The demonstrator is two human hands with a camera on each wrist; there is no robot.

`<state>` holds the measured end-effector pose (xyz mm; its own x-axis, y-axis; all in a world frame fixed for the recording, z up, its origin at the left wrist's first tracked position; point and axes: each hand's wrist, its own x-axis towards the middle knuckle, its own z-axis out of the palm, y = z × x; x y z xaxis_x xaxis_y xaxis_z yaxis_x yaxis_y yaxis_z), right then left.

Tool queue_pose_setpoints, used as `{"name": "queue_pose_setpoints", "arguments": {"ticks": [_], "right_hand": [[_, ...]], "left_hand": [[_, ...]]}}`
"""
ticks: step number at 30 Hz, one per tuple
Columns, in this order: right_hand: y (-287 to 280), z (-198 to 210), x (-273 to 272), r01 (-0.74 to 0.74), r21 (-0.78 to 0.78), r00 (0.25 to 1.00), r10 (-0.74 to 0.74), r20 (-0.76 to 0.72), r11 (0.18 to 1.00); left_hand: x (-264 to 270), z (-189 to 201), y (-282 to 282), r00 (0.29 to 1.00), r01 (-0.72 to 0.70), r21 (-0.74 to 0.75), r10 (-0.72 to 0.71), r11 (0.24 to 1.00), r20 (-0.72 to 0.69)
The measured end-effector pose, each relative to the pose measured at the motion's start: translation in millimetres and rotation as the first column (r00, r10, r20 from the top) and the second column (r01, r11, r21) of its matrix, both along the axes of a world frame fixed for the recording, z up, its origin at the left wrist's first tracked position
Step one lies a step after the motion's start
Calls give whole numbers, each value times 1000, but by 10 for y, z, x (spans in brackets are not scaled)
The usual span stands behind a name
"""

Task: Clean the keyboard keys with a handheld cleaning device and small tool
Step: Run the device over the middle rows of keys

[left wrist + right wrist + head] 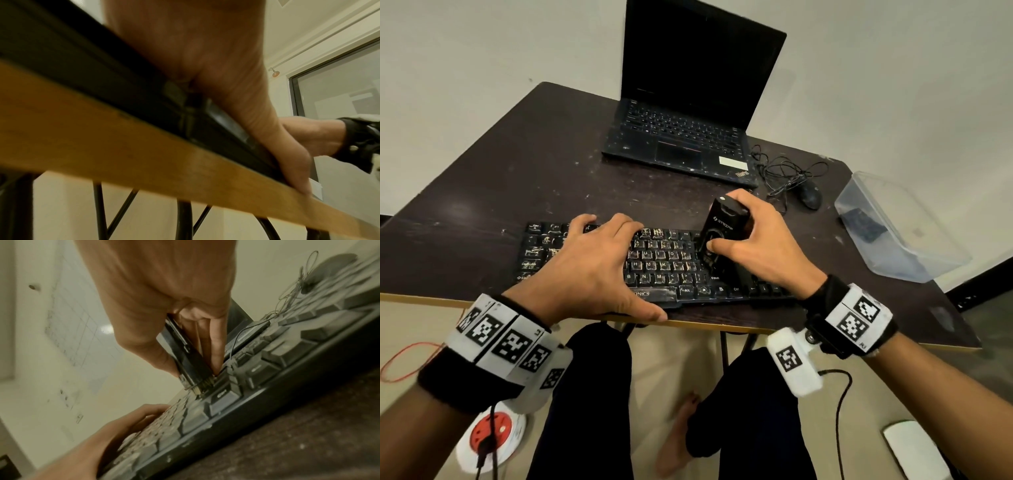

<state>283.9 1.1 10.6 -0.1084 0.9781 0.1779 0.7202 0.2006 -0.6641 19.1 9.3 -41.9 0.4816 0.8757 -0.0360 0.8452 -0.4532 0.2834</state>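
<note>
A dusty black keyboard [664, 267] lies at the near edge of the dark table [517, 178]. My left hand [599, 260] lies flat over the keyboard's left half, fingers spread, thumb [292, 162] along its front edge. My right hand [750, 240] grips a black handheld cleaning device [722, 236], upright and tilted, over the keys right of centre. In the right wrist view the device [191, 360] ends in a brush tip [202, 385] that touches the keys [222, 395] near the Ctrl key, pinched between thumb and fingers [216, 344].
An open black laptop [688, 113] stands at the back of the table. A wired mouse [810, 195] with tangled cable lies right of it. A clear plastic box [897, 226] sits at the right edge. My knees are under the table's front edge [705, 323].
</note>
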Motion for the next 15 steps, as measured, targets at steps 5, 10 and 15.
{"name": "queue_pose_setpoints", "arguments": {"ticks": [5, 10, 15], "right_hand": [[82, 47, -119, 18, 67, 999, -21, 47, 998], [-16, 133, -83, -121, -96, 984, 132, 122, 988], [51, 163, -75, -45, -55, 991, 51, 122, 997]], "left_hand": [[10, 9, -7, 1000, 2, 12, -2, 1000, -2], [9, 28, -20, 1000, 2, 6, -2, 1000, 0], [11, 43, -31, 1000, 4, 1, -4, 1000, -9]]}}
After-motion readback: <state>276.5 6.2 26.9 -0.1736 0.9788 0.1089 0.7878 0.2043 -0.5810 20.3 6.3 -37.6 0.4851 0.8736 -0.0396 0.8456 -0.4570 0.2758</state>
